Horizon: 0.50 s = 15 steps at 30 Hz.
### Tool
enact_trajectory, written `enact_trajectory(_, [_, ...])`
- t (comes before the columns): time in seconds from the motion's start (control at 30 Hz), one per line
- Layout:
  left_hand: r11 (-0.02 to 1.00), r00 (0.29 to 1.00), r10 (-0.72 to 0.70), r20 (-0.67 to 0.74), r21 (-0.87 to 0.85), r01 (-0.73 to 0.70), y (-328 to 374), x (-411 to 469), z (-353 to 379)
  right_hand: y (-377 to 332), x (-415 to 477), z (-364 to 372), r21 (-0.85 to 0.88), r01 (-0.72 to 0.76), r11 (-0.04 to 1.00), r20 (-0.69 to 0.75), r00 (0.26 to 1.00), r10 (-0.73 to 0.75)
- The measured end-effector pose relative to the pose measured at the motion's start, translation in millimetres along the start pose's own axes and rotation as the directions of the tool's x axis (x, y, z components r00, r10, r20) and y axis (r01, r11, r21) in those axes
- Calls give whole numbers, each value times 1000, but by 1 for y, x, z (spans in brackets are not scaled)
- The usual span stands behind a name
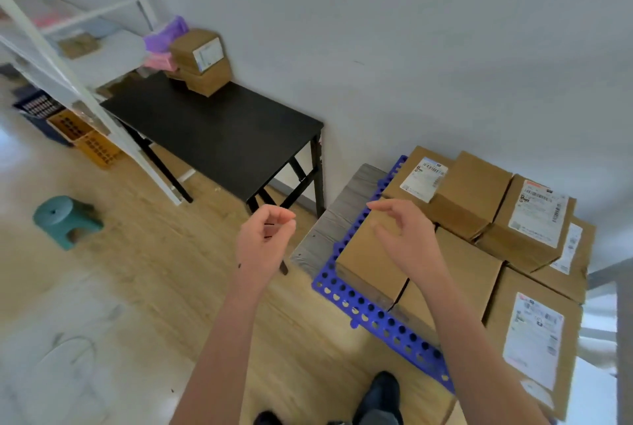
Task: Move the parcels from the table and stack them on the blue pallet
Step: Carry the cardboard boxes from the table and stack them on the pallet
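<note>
Your left hand: fingers loosely curled, empty, over floor. Your right hand: fingers relaxed, half-spread, empty, over near parcel on blue pallet. Other parcels packed beside it. Two stacked parcels on black table, far corner.

Wood floor holds white shelving (perhaps metal) and teal stool.

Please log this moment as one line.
left hand: empty | right hand: empty | table: parcel stack at far end | blue pallet: several parcels loaded
</note>
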<state>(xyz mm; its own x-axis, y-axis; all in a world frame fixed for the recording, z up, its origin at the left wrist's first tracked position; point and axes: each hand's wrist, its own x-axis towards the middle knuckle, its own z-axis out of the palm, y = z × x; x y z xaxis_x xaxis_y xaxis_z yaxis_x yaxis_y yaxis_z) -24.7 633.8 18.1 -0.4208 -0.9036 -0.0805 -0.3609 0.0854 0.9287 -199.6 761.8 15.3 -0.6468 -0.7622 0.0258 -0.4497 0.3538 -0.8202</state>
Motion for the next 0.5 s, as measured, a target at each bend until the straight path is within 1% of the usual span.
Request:
enact_trajectory(0.17, [995,999,38,0,91,-37,-22,-3,-77,-46,-11,58,18,22,1000,-25,999,-22])
enact_trajectory(0.3, [992,998,58,-26,112,-55,-37,-2,-133,-80,-22,102,58,29,998,-4,1000,-29])
enact_trajectory(0.4, [993,997,38,-65,113,-30,-52,-2,-169,-101,-25,135,-1,51,999,61,997,-51])
enact_trajectory(0.5, [998,990,-27,-137,55,35,-69,1,-197,-126,-18,163,-94,108,990,133,987,-95])
